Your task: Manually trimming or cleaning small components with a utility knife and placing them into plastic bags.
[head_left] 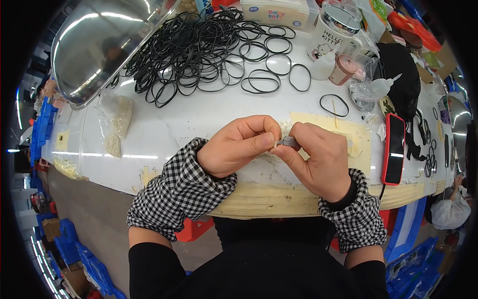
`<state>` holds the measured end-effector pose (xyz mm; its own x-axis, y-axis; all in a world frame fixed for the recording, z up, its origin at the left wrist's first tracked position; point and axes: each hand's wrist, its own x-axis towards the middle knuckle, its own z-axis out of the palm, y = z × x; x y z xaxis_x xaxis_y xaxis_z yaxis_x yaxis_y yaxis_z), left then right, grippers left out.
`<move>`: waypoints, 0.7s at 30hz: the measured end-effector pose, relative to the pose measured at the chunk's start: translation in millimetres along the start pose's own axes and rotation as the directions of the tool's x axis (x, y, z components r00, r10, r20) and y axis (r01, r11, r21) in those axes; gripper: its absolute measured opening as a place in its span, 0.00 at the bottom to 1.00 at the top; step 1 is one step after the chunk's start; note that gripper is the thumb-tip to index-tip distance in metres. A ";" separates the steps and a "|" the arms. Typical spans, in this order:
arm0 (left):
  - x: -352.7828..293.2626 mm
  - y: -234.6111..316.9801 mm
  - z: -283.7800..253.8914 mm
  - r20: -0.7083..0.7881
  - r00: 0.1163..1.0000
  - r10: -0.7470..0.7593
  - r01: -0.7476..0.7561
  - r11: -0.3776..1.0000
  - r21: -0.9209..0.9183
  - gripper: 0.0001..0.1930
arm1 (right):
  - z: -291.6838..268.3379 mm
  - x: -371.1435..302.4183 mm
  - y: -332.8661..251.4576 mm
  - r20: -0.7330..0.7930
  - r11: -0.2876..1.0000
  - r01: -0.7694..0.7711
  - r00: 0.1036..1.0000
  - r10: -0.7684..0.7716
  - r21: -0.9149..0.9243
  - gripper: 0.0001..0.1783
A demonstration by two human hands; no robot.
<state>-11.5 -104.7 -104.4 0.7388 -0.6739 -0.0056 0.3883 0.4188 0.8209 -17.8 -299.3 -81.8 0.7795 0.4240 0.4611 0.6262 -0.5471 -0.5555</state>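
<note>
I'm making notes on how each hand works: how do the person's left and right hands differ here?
The right hand pinches a small grey piece; the left hand seems to pinch a tiny pale bit at its tip. The right hand's wrist shows a black cuff; at the left hand's wrist, none is visible. Both are bare-fingered, thumbs close together, with checked sleeve covers below.

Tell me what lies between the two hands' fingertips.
In the head view, a small grey piece lies there, gripped by the right hand, its end at the left hand.
</note>
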 end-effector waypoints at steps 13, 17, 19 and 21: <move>-0.9 -5.7 -0.5 -0.005 0.999 0.032 -0.032 0.999 -0.043 0.09 | 3.3 0.4 -0.1 -0.047 0.998 0.023 0.999 -0.020 0.055 0.18; 0.9 -8.7 -0.4 -0.006 0.998 0.062 -0.062 0.996 -0.066 0.10 | -0.4 -1.0 -1.7 0.021 0.999 -0.012 1.000 0.011 0.041 0.18; 1.1 -7.9 -0.7 0.004 0.998 0.066 -0.066 0.996 -0.063 0.09 | -3.1 -0.9 -4.6 0.064 0.996 -0.046 0.997 0.042 0.070 0.18; 1.5 -7.8 -0.6 0.006 0.998 0.068 -0.067 0.996 -0.064 0.09 | -1.5 -0.6 -4.2 0.034 0.995 -0.038 0.999 0.035 0.091 0.18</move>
<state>-13.1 -108.7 -111.1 0.7601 -0.6476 0.0535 0.3719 0.5011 0.7814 -21.0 -298.3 -78.7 0.8012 0.4287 0.4174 0.5948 -0.4948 -0.6335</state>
